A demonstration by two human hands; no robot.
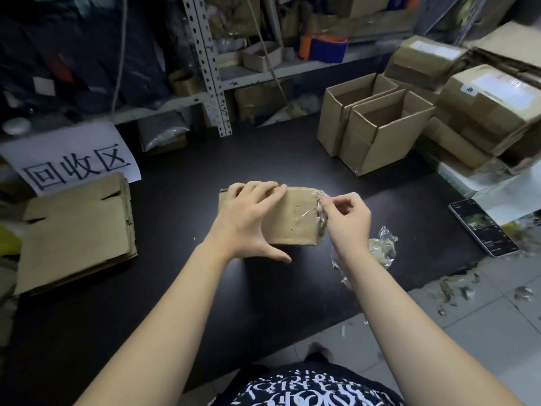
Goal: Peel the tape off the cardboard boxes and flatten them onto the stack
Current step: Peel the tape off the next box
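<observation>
Centrally, one box (left hand, right hand)

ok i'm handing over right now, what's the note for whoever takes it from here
Left hand: grips the small cardboard box over the black table.
Right hand: pinches the clear tape, partly lifted at the box's right end.
Done: stack of flattened boxes at the left; wad of peeled tape lies right of the box.
Left: finish peeling this box, flatten it and stack it. Then do the two open boxes and the taped boxes at back right.
Mind the phone near the right edge.
</observation>
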